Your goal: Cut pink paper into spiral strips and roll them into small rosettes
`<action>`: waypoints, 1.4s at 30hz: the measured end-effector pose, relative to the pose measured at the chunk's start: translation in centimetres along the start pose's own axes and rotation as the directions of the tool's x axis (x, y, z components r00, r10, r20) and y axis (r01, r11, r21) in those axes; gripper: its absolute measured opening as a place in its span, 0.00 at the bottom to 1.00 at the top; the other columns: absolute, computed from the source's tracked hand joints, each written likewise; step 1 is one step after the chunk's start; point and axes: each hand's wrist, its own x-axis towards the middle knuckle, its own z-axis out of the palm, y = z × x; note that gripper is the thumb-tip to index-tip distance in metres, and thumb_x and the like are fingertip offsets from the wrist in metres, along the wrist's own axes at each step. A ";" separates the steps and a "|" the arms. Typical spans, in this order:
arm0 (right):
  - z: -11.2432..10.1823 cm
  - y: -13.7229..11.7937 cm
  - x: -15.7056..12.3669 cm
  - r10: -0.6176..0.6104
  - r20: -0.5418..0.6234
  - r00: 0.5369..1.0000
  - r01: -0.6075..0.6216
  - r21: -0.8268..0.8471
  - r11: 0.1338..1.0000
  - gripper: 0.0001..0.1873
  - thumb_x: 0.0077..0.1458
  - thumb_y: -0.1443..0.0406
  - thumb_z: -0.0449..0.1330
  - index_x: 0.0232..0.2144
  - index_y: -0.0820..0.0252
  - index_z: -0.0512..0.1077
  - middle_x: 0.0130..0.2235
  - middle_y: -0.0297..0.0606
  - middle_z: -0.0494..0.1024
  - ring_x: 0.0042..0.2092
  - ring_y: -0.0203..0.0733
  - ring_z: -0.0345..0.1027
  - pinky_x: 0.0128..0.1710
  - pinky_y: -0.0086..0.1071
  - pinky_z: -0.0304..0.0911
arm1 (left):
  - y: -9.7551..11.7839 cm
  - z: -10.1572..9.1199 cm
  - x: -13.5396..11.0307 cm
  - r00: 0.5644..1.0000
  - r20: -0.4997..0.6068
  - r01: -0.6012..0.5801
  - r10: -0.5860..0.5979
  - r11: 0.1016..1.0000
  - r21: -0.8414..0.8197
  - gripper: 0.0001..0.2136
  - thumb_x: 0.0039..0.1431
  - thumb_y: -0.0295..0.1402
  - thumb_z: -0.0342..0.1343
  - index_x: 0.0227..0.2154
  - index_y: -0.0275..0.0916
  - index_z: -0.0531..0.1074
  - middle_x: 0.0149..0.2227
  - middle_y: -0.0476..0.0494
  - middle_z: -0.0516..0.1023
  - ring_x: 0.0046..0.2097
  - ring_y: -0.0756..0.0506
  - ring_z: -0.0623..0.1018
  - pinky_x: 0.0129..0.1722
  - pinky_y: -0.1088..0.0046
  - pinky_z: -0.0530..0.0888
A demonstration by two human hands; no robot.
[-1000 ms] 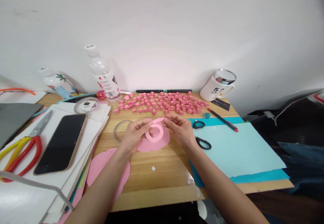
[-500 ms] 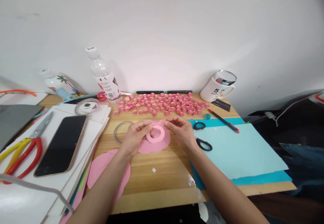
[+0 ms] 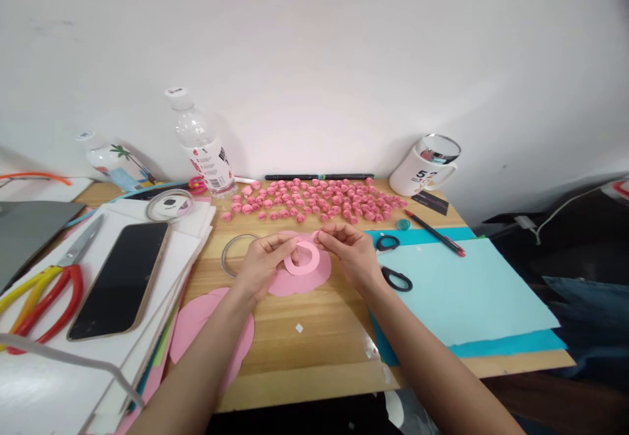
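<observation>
A loop of pink paper strip [image 3: 309, 266], pale pink and curled like a spiral, hangs between my two hands. At its upper left side my left hand [image 3: 263, 261] pinches it between thumb and fingers. My right hand [image 3: 350, 251] has thumb and fingertips closed at the loop's upper right end. Directly below lie pink paper circles [image 3: 295, 286], partly covered by my hands. More pink circles [image 3: 199, 317] are on the table under my left forearm. Behind my hands spread many small rolled pink paper roses [image 3: 339, 202].
A roll of tape [image 3: 223, 258] lies beside my left hand. Black-handled scissors [image 3: 397, 280] rest on light blue paper [image 3: 472, 297] at the right. A phone [image 3: 120, 281] and red-yellow scissors [image 3: 63, 284] lie on paper at the left. Along the wall stand a bottle [image 3: 209, 166] and a mug [image 3: 417, 170].
My right fingertips have shifted slightly left, nearer my left hand, along the strip's end. The loop stays held over the pink circles.
</observation>
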 end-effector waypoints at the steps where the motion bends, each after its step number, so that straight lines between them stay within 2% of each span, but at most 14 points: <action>1: 0.0 0.0 0.0 -0.002 0.009 1.000 0.002 -0.005 1.000 0.10 0.38 0.63 0.69 0.26 0.59 0.74 0.26 0.33 0.78 0.29 0.35 0.71 0.34 0.31 0.66 | 0.0 0.0 0.0 1.000 0.006 0.000 0.000 1.000 0.000 0.12 0.49 0.36 0.60 0.18 0.33 0.71 0.21 0.49 0.71 0.23 0.54 0.67 0.25 0.78 0.62; 11: 0.0 -0.1 0.0 -0.001 0.002 1.000 0.001 -0.047 0.999 0.09 0.36 0.64 0.70 0.23 0.59 0.75 0.27 0.33 0.78 0.29 0.34 0.70 0.34 0.29 0.65 | -0.3 0.0 0.0 1.000 0.013 0.007 -0.007 1.000 0.014 0.11 0.49 0.36 0.60 0.19 0.33 0.71 0.21 0.49 0.70 0.23 0.55 0.66 0.24 0.79 0.62; 21: 0.1 0.2 0.0 -0.011 -0.031 0.999 0.009 -0.062 0.998 0.10 0.33 0.63 0.70 0.20 0.59 0.73 0.22 0.31 0.75 0.24 0.33 0.66 0.27 0.29 0.63 | 0.0 0.3 -0.1 1.000 0.019 0.016 -0.016 1.000 0.009 0.11 0.47 0.35 0.61 0.19 0.33 0.72 0.21 0.48 0.71 0.23 0.55 0.67 0.22 0.80 0.64; 25: 0.1 0.1 0.0 -0.012 -0.028 1.000 0.010 -0.071 0.997 0.09 0.38 0.60 0.68 0.22 0.59 0.76 0.25 0.34 0.78 0.28 0.36 0.70 0.33 0.32 0.66 | 0.1 0.3 -0.1 1.000 0.009 0.021 -0.021 1.000 -0.014 0.11 0.46 0.36 0.62 0.19 0.33 0.72 0.20 0.48 0.70 0.22 0.55 0.67 0.21 0.80 0.65; 29: 0.3 -0.1 -0.2 0.032 0.012 0.999 -0.031 -0.049 0.998 0.11 0.39 0.60 0.67 0.29 0.58 0.77 0.31 0.36 0.80 0.34 0.39 0.73 0.40 0.35 0.66 | 0.1 0.2 0.0 1.000 -0.002 0.014 -0.014 1.000 -0.026 0.11 0.46 0.36 0.62 0.18 0.33 0.72 0.20 0.49 0.70 0.22 0.55 0.67 0.21 0.80 0.65; 34: 0.3 -0.2 -0.2 0.005 0.012 1.000 -0.005 -0.045 0.999 0.10 0.38 0.62 0.68 0.27 0.59 0.76 0.29 0.34 0.80 0.31 0.37 0.72 0.36 0.32 0.66 | 0.3 0.3 -0.1 1.000 0.008 0.020 -0.020 1.000 -0.014 0.11 0.45 0.36 0.62 0.18 0.33 0.73 0.19 0.49 0.70 0.21 0.55 0.67 0.21 0.80 0.65; 38: 0.2 0.0 -0.1 -0.043 0.020 0.999 0.045 -0.061 0.997 0.11 0.36 0.62 0.69 0.24 0.58 0.73 0.25 0.31 0.77 0.28 0.35 0.70 0.32 0.30 0.65 | 0.3 0.5 -0.3 0.999 0.018 0.047 -0.047 0.999 0.001 0.08 0.45 0.35 0.63 0.25 0.33 0.76 0.22 0.48 0.73 0.23 0.54 0.69 0.21 0.80 0.67; 42: 0.1 0.0 -0.1 -0.068 0.041 0.997 0.072 -0.097 0.993 0.11 0.35 0.62 0.70 0.23 0.58 0.73 0.26 0.32 0.77 0.30 0.37 0.70 0.32 0.31 0.66 | 0.2 0.4 -0.3 0.997 0.013 0.072 -0.072 0.997 0.017 0.11 0.43 0.35 0.64 0.31 0.35 0.78 0.26 0.45 0.76 0.25 0.53 0.71 0.22 0.79 0.69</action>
